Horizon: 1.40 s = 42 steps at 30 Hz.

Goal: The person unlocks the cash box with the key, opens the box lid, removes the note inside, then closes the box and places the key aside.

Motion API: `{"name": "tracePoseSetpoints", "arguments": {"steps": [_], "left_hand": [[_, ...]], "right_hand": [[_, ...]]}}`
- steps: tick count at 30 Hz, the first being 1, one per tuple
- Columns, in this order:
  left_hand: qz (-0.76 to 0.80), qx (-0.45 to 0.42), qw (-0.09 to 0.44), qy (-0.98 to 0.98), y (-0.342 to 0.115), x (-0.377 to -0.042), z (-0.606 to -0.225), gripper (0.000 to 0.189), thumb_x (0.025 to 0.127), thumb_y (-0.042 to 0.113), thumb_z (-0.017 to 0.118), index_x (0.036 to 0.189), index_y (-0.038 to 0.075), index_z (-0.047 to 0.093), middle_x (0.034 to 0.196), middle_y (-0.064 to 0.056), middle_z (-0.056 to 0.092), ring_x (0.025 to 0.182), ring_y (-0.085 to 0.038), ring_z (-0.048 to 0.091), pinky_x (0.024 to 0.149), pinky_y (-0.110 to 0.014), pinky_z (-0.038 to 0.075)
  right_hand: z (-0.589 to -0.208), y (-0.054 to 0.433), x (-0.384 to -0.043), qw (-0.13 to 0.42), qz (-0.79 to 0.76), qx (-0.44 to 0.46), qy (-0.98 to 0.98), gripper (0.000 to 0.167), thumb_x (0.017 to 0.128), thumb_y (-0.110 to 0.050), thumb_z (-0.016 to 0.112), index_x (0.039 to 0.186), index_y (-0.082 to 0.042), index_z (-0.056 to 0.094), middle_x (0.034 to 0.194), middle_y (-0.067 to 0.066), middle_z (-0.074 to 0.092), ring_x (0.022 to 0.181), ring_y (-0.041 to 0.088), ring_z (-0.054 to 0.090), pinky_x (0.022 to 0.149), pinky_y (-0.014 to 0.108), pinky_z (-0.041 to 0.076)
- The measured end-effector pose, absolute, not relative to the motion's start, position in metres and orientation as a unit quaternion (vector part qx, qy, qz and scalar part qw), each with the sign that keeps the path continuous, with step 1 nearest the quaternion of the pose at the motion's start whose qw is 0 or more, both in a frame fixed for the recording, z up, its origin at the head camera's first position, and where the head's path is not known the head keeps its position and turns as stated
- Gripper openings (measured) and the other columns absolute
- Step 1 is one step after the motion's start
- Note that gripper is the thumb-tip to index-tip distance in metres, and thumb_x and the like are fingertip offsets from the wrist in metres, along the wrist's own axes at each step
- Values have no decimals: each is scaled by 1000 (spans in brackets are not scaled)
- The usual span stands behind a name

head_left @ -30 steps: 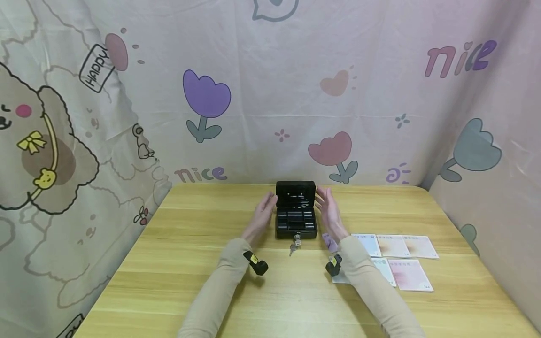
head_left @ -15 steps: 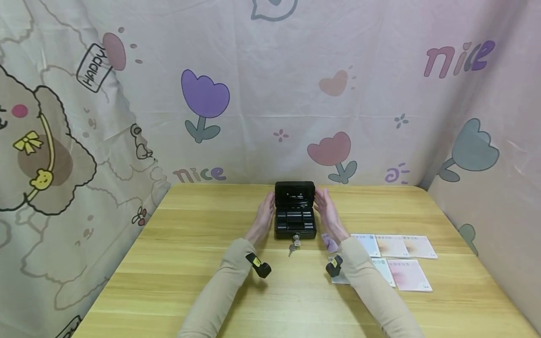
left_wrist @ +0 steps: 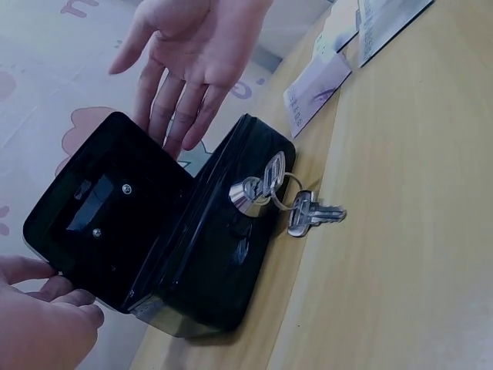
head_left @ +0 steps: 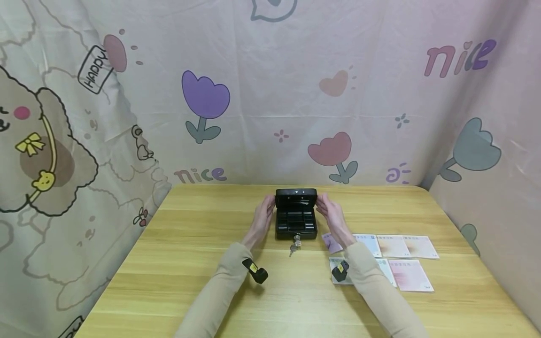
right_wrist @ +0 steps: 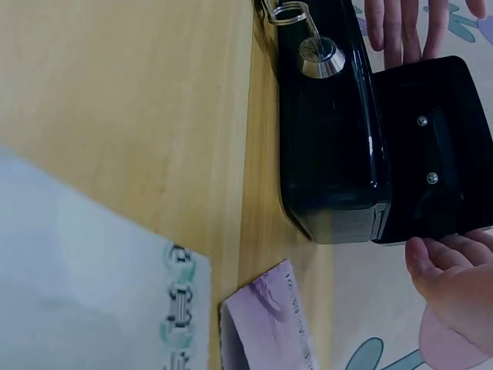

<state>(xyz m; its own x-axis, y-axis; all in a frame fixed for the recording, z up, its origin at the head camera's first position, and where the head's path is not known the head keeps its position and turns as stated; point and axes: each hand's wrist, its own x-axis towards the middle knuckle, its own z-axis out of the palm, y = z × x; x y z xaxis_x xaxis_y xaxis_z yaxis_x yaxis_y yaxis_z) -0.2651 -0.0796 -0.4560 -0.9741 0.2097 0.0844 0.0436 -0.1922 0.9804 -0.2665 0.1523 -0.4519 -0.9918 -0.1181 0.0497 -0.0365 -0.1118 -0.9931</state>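
A black cash box [head_left: 296,230] stands on the table with its lid [head_left: 296,198] raised and leaning forward over the compartmented tray [head_left: 295,219]. Keys on a ring [left_wrist: 308,213] hang from the silver lock [left_wrist: 248,196] on its front. My left hand [head_left: 263,216] is at the lid's left edge, its fingertips touching it. On the other side, my right hand [head_left: 333,213] touches the right edge of the lid, fingers extended mostly behind it. In the right wrist view, the right thumb and fingers [right_wrist: 454,266] meet the lid's corner; part of them is cut off by the frame.
Right of the box lie several pastel paper pads or notes, among them a pink one [head_left: 410,275] and a tan one [head_left: 392,246]. A folded purple paper [head_left: 331,243] lies near my right wrist. A patterned cloth [head_left: 270,94] hangs behind the table [head_left: 190,263].
The lid has tilted forward and down from its more upright position. Both hands have come in against its sides and moved with it; the box body has stayed in place.
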Motion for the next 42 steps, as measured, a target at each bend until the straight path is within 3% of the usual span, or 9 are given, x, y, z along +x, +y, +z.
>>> {"name": "tracePoseSetpoints", "arguments": {"steps": [6, 11, 19, 26, 28, 31, 33, 42], "left_hand": [[762, 97, 68, 637, -83, -254, -456, 75, 108, 49, 23, 156, -8, 16, 166, -25, 16, 157, -38, 15, 131, -48, 8], [767, 91, 73, 631, -87, -247, -458, 68, 109, 42, 23, 155, -9, 21, 165, -27, 20, 156, -39, 18, 131, -48, 9], [778, 83, 76, 617, -92, -238, -465, 57, 110, 29, 29, 150, -12, 32, 159, -30, 30, 152, -43, 27, 130, -53, 14], [768, 52, 94, 631, -97, -234, -473, 54, 108, 32, 35, 146, -7, 43, 155, -25, 42, 148, -40, 37, 127, -53, 24], [766, 48, 98, 634, -97, -234, -476, 53, 108, 31, 36, 145, -6, 45, 155, -24, 44, 147, -39, 39, 126, -53, 26], [766, 44, 100, 634, -97, -234, -479, 51, 108, 29, 37, 144, -5, 46, 154, -23, 45, 147, -38, 41, 126, -51, 29], [765, 47, 97, 634, -97, -235, -480, 50, 108, 27, 36, 144, -7, 46, 153, -25, 45, 146, -39, 41, 125, -51, 30], [780, 15, 77, 620, -92, -238, -479, 42, 105, 14, 48, 140, -8, 49, 149, -26, 48, 143, -37, 46, 122, -44, 37]], "right_hand": [[-451, 153, -257, 21, -703, -20, 710, 55, 107, -28, 47, 147, 8, 39, 158, 26, 36, 148, 39, 37, 126, 46, 30], [-451, 155, -250, 19, -667, -5, 744, 53, 101, -19, 60, 145, 6, 45, 152, 25, 46, 142, 40, 46, 124, 49, 32], [-452, 161, -242, 35, -616, -3, 787, 50, 93, -13, 70, 137, 7, 55, 135, 27, 60, 127, 40, 61, 114, 50, 45], [-456, 167, -237, 55, -582, 4, 812, 42, 92, -15, 71, 127, 7, 63, 130, 27, 64, 122, 40, 64, 115, 55, 43], [-458, 168, -236, 56, -577, 10, 815, 40, 92, -14, 72, 124, 8, 65, 128, 27, 65, 113, 35, 70, 110, 49, 50], [-460, 168, -235, 65, -580, 22, 812, 40, 91, -12, 73, 124, 8, 65, 124, 28, 67, 85, 25, 75, 85, 37, 62], [-460, 168, -235, 67, -582, 21, 810, 41, 90, -12, 73, 125, 9, 64, 122, 29, 68, 71, 20, 71, 71, 31, 61], [-458, 168, -237, 75, -585, 25, 807, 43, 91, -10, 72, 128, 10, 62, 116, 29, 71, 65, 20, 68, 60, 29, 57]]}}
